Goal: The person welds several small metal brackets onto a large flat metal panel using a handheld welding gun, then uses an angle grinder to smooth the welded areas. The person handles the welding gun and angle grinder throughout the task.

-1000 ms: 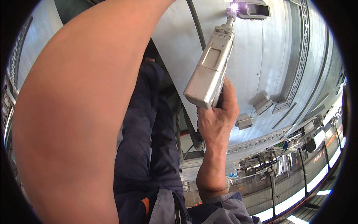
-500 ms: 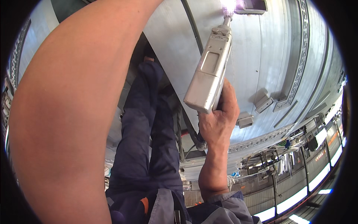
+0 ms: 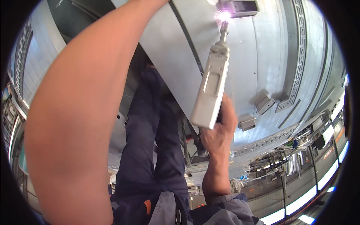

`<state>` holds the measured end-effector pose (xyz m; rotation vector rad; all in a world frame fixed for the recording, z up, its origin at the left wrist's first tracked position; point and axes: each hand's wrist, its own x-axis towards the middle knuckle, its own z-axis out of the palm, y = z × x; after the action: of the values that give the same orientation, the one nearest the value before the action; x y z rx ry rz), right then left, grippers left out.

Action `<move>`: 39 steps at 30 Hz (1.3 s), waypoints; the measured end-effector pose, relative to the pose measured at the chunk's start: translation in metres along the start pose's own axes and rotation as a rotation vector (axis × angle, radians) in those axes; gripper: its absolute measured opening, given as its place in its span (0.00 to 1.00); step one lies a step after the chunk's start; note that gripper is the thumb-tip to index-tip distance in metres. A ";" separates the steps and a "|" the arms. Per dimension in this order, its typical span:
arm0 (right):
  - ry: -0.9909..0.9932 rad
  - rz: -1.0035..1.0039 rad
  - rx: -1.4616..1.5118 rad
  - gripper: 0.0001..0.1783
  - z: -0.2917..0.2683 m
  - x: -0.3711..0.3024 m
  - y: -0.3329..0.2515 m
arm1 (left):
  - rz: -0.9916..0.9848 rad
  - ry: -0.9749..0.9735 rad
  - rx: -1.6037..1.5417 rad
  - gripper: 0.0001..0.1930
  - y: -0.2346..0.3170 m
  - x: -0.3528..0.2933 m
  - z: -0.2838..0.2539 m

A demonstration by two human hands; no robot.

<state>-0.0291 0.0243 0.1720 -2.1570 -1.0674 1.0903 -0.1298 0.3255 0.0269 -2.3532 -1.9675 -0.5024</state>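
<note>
Glaring spark (image 3: 225, 16), bent edges, black corners

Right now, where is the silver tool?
In the head view, the silver tool is slightly right of centre, in the right hand, its nozzle just below the bright spark.

The top edge is cutting off your left hand; the tool (image 3: 211, 88) is partly covering your right hand (image 3: 221, 133); glare (image 3: 225, 15) is probably hiding the nozzle's end (image 3: 224, 25).

Workshop: sparking torch (image 3: 210, 90), metal panels (image 3: 242, 73)
</note>
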 end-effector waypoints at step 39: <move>0.081 0.286 1.122 0.51 -0.136 0.045 0.037 | 0.084 -0.166 -0.010 0.40 -0.010 -0.009 0.011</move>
<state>0.1163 0.0296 0.2019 -1.3952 0.0020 1.2697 -0.1387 0.3210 0.0123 -2.5472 -1.9214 -0.3224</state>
